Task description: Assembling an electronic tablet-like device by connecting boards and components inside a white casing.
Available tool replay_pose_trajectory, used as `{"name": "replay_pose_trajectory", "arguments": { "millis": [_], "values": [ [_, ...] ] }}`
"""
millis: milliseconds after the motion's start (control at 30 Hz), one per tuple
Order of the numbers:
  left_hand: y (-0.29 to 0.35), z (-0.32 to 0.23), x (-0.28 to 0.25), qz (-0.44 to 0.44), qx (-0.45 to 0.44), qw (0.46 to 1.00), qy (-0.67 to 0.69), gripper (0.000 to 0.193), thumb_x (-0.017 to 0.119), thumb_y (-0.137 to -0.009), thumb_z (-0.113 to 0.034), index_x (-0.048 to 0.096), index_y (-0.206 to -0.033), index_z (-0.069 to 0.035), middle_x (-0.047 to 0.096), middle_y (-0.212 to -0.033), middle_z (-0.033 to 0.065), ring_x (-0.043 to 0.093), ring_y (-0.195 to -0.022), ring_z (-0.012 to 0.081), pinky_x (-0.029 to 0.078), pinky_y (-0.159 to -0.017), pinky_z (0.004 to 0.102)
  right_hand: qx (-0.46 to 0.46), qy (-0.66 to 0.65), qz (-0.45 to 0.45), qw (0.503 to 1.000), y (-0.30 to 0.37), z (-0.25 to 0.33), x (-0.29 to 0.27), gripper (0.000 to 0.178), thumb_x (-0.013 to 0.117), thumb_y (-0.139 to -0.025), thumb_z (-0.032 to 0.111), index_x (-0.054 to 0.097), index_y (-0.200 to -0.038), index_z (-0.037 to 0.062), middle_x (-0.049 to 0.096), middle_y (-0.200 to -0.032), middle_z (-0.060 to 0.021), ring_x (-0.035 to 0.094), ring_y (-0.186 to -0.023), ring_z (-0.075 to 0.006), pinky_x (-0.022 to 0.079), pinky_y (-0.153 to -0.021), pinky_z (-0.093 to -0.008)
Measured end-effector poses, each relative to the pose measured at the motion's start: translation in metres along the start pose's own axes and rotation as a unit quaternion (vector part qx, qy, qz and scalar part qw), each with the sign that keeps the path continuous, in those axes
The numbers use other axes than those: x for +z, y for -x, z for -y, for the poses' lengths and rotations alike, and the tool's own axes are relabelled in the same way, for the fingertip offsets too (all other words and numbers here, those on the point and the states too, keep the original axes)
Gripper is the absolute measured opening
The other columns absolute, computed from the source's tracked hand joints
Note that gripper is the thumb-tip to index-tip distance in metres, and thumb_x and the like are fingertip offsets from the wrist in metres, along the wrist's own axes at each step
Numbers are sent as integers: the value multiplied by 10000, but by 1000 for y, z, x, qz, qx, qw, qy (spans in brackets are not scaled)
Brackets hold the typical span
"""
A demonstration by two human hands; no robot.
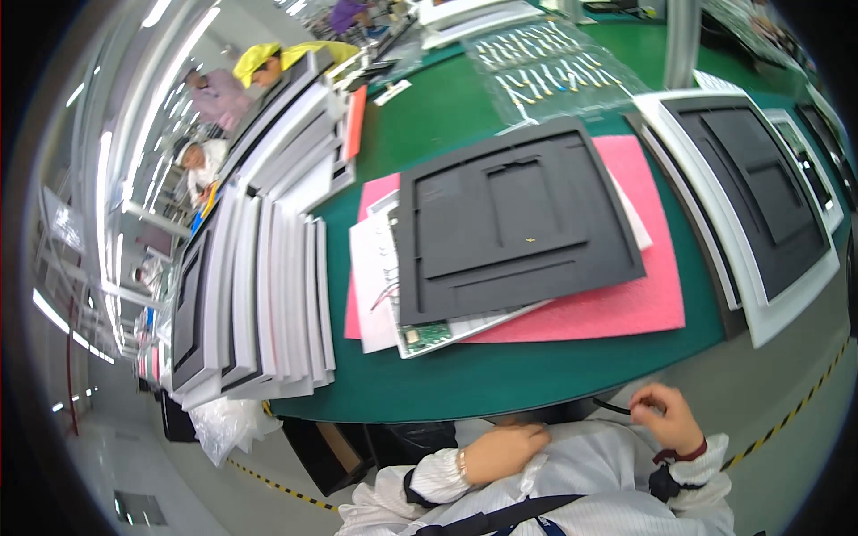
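My left hand lies flat against my white striped smock, below the table's front edge, with nothing seen in it. My right hand is raised in front of the smock, its fingers curled in toward the thumb; nothing shows in its grip. Beyond both hands, a dark grey recessed panel lies slightly askew on a white frame. A bit of green circuit board and thin red wires peek out at its left. Underneath is a pink foam sheet.
White-edged panels stand in a row at the table's left. Further framed panels lean at the right. Small cables rest on a clear plastic sheet at the back, near a metal post. A person in a yellow cap works beyond.
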State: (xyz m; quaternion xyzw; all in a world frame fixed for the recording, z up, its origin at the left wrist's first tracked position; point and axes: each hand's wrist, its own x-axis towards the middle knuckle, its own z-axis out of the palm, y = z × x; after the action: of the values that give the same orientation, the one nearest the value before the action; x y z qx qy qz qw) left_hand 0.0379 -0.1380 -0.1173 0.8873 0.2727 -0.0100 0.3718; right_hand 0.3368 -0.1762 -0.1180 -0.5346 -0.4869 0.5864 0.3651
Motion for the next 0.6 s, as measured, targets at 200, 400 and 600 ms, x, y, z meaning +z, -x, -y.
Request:
{"name": "replay_pose_trajectory", "arguments": {
  "millis": [200, 400, 600],
  "values": [
    [76, -24, -124, 72, 29, 980, 184, 185, 479, -931, -137, 579, -1052, -39, 606, -1010, 101, 587, -925, 279, 453, -818, 368, -155, 228, 185, 943, -9, 71, 11, 254, 691, -763, 207, 641, -936, 28, 654, -928, -118, 627, -828, -288, 499, -731, -343],
    [82, 13, -201, -324, -96, 936, 97, 94, 565, -841, -2, 633, -905, -5, 631, -867, 102, 601, -798, 261, 470, -710, 325, -245, 315, 274, 875, -28, 132, 30, 372, 747, -727, 321, 657, -979, 62, 667, -980, -70, 636, -851, -257, 502, -733, -341],
    [61, 95, -213, -450, -142, 880, -59, 120, 530, -827, 50, 616, -904, 17, 614, -817, 108, 595, -739, 195, 452, -638, 278, -274, 340, 197, 878, -28, 176, 19, 194, 717, -735, 169, 654, -891, 74, 676, -851, -42, 625, -717, -212, 470, -629, -314]
  ]
}}
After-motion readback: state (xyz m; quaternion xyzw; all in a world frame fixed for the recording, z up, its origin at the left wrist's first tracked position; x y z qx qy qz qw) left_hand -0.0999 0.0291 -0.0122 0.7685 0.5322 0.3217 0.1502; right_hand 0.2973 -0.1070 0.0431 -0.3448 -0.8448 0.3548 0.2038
